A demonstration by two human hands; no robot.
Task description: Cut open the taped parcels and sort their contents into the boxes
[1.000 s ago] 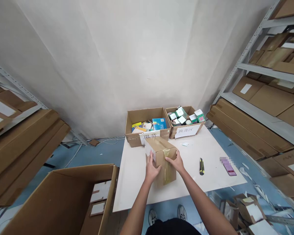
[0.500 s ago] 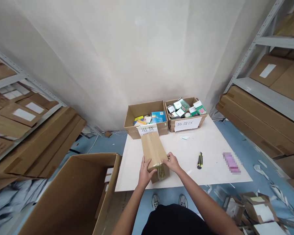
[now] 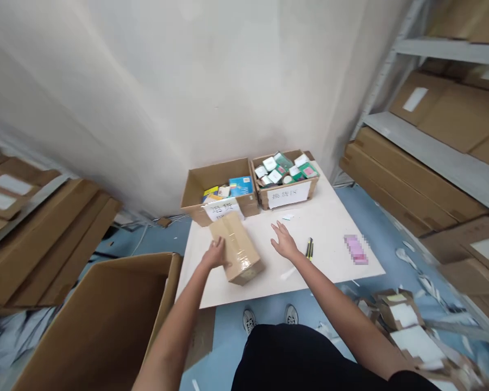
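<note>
A taped cardboard box (image 3: 238, 247) lies on the white table (image 3: 269, 282), turned at a slant. My left hand (image 3: 215, 253) grips its left side, fingers on the upper edge and thumb lower down. Clear shiny tape crosses the end of the box nearest me. My right hand (image 3: 284, 240) is off the box, held over the table with its fingers spread and nothing in them. Just right of that hand lies a black and yellow box cutter (image 3: 309, 248), partly behind my wrist.
At the table's back stand two open cartons with paper signs: the left carton (image 3: 250, 205) holds books or packets, the right carton (image 3: 263, 200) small white-and-green boxes. A pink blurred item (image 3: 356, 248) lies right. A big open carton (image 3: 101, 315) stands left. Loaded shelves (image 3: 444, 141) flank the table.
My right hand has let go of the box and moved right, its fingers opening. The box has turned, and my left hand has shifted to its left side. The view has swung right.
</note>
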